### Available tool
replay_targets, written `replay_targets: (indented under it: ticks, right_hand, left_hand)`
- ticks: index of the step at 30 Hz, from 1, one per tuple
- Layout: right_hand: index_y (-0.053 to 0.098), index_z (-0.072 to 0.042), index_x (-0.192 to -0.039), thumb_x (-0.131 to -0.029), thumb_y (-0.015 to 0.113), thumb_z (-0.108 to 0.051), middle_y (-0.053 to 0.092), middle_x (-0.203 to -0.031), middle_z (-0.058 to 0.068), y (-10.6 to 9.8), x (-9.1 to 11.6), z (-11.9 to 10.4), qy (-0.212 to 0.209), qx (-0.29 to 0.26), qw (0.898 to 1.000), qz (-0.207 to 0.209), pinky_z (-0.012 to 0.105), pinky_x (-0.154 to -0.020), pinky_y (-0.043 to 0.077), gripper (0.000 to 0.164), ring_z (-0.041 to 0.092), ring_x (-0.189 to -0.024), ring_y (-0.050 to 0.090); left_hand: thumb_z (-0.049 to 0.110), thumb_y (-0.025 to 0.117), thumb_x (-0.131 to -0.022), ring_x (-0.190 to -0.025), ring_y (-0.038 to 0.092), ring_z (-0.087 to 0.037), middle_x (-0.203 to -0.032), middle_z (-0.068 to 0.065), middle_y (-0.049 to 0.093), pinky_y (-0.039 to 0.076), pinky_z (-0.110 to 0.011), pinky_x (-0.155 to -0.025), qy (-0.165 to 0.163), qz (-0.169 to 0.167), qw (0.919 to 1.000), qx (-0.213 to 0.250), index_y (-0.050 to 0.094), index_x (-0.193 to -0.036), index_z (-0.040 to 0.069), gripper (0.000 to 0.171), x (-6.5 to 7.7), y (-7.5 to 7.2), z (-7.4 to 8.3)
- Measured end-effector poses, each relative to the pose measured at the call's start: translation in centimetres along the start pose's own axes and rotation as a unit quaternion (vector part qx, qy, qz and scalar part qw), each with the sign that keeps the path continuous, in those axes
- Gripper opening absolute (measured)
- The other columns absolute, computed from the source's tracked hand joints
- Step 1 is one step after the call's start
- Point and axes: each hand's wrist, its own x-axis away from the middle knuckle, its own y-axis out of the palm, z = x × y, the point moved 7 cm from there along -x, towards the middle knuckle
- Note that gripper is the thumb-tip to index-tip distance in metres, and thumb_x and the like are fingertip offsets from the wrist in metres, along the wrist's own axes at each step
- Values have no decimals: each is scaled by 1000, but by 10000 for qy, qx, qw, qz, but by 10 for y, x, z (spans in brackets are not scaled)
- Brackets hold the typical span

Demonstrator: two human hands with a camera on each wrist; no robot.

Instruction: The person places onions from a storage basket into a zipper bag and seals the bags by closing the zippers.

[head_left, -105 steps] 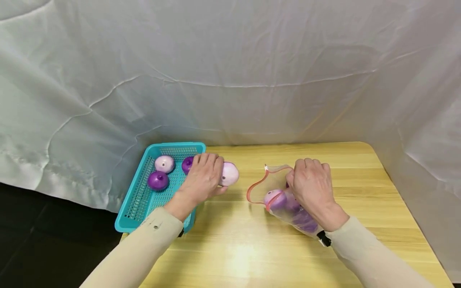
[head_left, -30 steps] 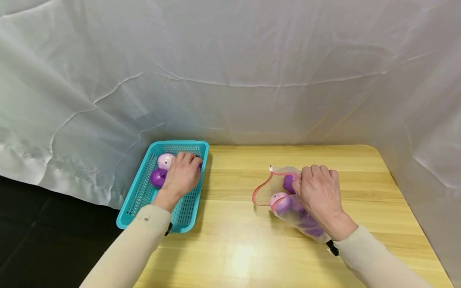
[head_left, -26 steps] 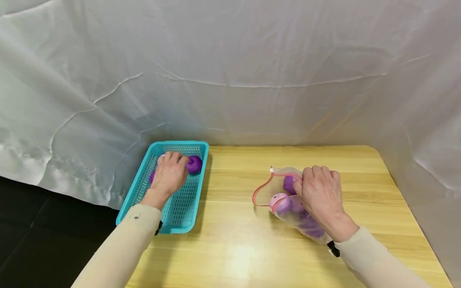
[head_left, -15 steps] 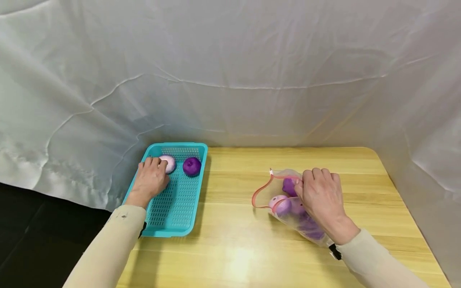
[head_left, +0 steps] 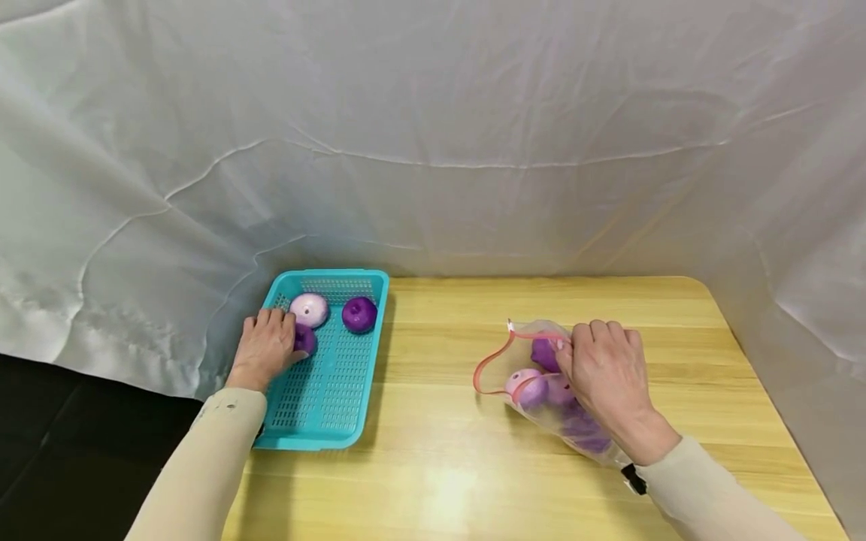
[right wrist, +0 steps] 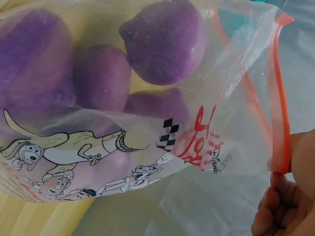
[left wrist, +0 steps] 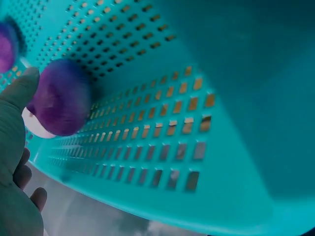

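In the head view my left hand (head_left: 264, 349) is at the left side of a turquoise basket (head_left: 375, 361), beside a dark purple onion (head_left: 306, 340). The left wrist view has my thumb extended at the edge of that purple onion (left wrist: 64, 98), my other fingers spread apart from it. Behind it lies a pale pink onion (head_left: 309, 309), and another dark purple onion (head_left: 359, 314) sits near the basket's far right corner. My right hand (head_left: 609, 376) pinches the red-orange zip rim of a clear zip bag (right wrist: 221, 142). Several onions (right wrist: 165, 42) fill the bag, whose mouth gapes leftward.
Both basket and bag rest on a light wooden table (head_left: 433, 421). A grey-white cloth (head_left: 433, 150) hangs behind it and along the right side. Bare tabletop lies between basket and bag. Dark floor (head_left: 61, 443) shows beyond the table's left edge.
My left hand carried a pale onion by the bag earlier, then returned to the basket and moved leftward across it, from the right-hand onion to the left one. My right hand keeps holding the bag.
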Motion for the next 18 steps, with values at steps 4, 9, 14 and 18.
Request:
replay_targets:
  ticks: [4, 9, 14, 18]
  right_hand:
    - [37, -10, -68, -92, 53, -23, 36, -63, 6, 2, 1, 0, 21, -59, 10000, 4, 48, -60, 36, 32, 34, -58, 41]
    - [37, -10, -68, -93, 52, -23, 36, -62, 5, 3, 1, 0, 40, -127, 9999, 13, 48, -61, 35, 32, 33, -58, 40]
    - [34, -12, -68, -91, 52, -21, 33, -62, 4, 2, 0, -2, -12, -127, 9999, 107, 47, -59, 35, 31, 32, -56, 40]
    - [35, -11, -68, -90, 52, -19, 33, -62, 3, 4, 0, -2, -24, -119, 9999, 121, 47, -59, 35, 29, 32, -56, 40]
  left_hand:
    - [49, 89, -81, -112, 50, -45, -119, -28, 57, 44, -59, -90, 89, -170, 9997, -179, 52, -127, -6, 81, -1, 4, -2]
    - [53, 88, -80, -110, 50, -43, -119, -27, 58, 43, -59, -89, 197, -397, 9979, -466, 53, -127, -6, 83, -4, 8, -2]
    - [56, 85, -83, -108, 49, -42, -116, -27, 57, 42, -58, -87, 152, -569, 9958, -695, 54, -128, -7, 84, -5, 11, 0]
    - [58, 82, -85, -108, 48, -42, -117, -27, 57, 43, -59, -88, 136, -641, 9943, -842, 55, -131, -8, 85, -5, 15, 1]
